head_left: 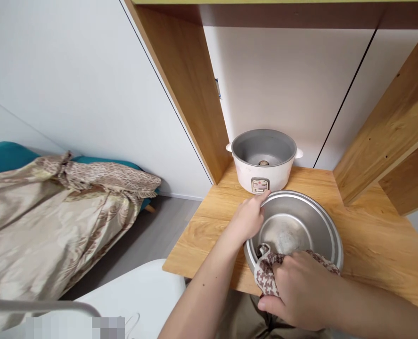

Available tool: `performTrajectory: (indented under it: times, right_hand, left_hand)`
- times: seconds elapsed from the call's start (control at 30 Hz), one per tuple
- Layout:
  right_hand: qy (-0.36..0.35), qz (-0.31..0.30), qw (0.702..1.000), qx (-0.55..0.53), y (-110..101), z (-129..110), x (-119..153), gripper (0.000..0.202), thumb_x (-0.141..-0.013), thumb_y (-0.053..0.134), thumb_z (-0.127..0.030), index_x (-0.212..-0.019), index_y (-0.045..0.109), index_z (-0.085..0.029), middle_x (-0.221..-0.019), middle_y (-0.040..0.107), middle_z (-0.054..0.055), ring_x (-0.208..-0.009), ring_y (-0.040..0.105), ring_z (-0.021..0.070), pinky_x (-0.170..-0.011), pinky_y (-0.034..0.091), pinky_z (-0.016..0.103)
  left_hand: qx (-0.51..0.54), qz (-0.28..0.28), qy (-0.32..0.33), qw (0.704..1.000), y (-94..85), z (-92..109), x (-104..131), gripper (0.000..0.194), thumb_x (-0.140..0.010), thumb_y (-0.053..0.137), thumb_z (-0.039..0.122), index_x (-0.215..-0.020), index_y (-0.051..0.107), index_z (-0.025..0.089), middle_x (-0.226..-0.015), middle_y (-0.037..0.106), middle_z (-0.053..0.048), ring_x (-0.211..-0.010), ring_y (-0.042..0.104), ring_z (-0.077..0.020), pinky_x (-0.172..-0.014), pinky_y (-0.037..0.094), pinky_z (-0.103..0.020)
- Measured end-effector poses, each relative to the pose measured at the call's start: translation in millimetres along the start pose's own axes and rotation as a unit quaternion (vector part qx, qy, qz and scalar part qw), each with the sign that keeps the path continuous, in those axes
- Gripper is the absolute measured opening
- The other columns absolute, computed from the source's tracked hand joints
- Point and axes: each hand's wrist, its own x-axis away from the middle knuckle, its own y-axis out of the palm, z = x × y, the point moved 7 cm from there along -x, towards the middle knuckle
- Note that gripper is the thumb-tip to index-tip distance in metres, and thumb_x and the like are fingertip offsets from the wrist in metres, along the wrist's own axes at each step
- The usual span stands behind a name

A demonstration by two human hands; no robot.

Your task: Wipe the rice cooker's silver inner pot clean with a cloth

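Observation:
A round metal pot point(284, 228), silver and shallow-looking from above, rests at the front of the wooden table. My left hand point(249, 216) grips its left rim, with the index finger stretched along the edge. In my right hand point(297, 287) is a brown-and-white patterned cloth point(265, 275), bunched up and pressed over the near rim and inner wall of the pot. Just behind the pot stands a white rice cooker body point(263, 162), without a lid, its grey inside and round central heating part showing. A small switch panel sits on its front.
Wooden uprights point(184, 80) frame the table point(378, 235) on the left and right, with a shelf above. A white surface point(141, 287) is at lower left. Beyond it, a patterned fabric point(99, 207) covers a teal sofa point(9, 155).

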Motion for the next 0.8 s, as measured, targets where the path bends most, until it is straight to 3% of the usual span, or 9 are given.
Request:
performTrajectory:
  times: [0.43,0.63,0.8]
  right_hand:
    - [0.034,-0.039,0.998,0.032,3.4,0.5,0.6,0.062,-0.101,0.053,-0.072,-0.087,0.076,-0.016,-0.076,0.078,0.015,-0.071,0.074,0.0322,-0.064,0.047,0.039]
    - [-0.005,-0.055,0.998,-0.011,-3.5,2.2,0.8,0.057,-0.103,0.053,-0.066,-0.083,0.077,-0.017,-0.077,0.079,0.012,-0.068,0.073,0.0279,-0.061,0.044,0.036]
    - [-0.007,-0.062,0.998,0.032,-0.3,-0.7,0.7,0.06,-0.103,0.053,-0.069,-0.087,0.077,-0.015,-0.077,0.078,0.013,-0.071,0.074,0.0293,-0.065,0.046,0.037]
  left_hand:
    - [0.005,-0.002,-0.004,1.0,-1.6,0.2,0.2,0.065,-0.094,0.049,0.002,-0.156,0.056,0.019,-0.153,0.063,-0.01,-0.143,0.06,-0.0276,-0.121,0.046,-0.038]
    - [0.012,0.0,0.0,1.0,-1.1,-0.4,0.6,0.065,-0.094,0.05,0.003,-0.156,0.056,0.019,-0.154,0.063,-0.01,-0.143,0.06,-0.0283,-0.122,0.045,-0.04]
    - [0.027,0.001,0.006,1.0,-1.9,-0.1,0.6,0.064,-0.094,0.051,0.004,-0.156,0.056,0.019,-0.154,0.062,-0.01,-0.144,0.059,-0.0282,-0.123,0.044,-0.04]
